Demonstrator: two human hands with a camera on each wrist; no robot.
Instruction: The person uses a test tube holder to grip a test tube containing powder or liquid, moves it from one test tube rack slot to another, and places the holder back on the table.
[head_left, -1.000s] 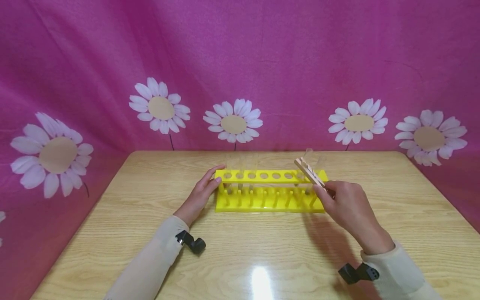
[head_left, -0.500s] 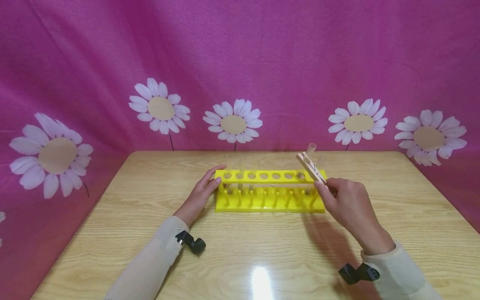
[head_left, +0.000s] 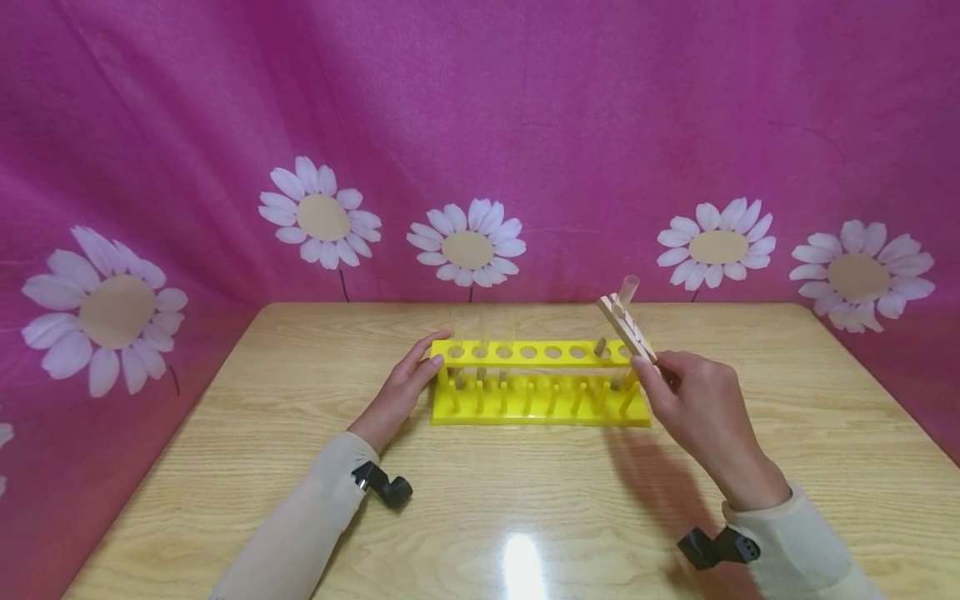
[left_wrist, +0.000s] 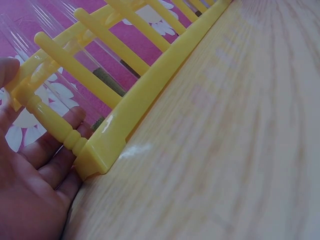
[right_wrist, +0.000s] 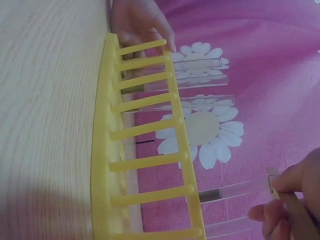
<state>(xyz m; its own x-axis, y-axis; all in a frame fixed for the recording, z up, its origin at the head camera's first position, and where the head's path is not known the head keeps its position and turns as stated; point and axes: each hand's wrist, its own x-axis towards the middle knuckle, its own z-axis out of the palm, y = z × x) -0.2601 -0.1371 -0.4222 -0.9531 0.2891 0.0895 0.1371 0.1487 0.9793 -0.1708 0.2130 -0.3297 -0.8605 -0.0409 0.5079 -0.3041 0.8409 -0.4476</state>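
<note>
The right hand (head_left: 697,412) pinches a wooden test tube clamp (head_left: 628,332) between thumb and fingers, near the clamp's lower end in the head view. The clamp's other end is fastened round the upper part of a glass test tube (head_left: 628,288), which leans with its mouth up and to the right. Dark matter (right_wrist: 209,195) fills the tube's lower end, which lies at the second hole from the right in the top bar of a yellow test tube rack (head_left: 540,417) (whether the tip is fully clear of that hole, I cannot tell). Just beside it, a further clear test tube (right_wrist: 227,227) stands at the rack's right end.

The left hand (head_left: 393,396) grips the rack's left end, the thumb at the top bar and the other fingers round behind the end post. Near this hand, three more glass test tubes (right_wrist: 205,80) stand in the three leftmost holes, with dark matter at their bottoms. A row of yellow pegs (right_wrist: 145,165) rises from the base, along the side nearer the person.

The rack sits on a wood-grained table (head_left: 525,492). Behind the table hangs a pink cloth (head_left: 570,100) printed with white daisies (head_left: 467,248). Both arms wear pale sleeves (head_left: 300,517), with a small black device (head_left: 399,492) at each wrist.
</note>
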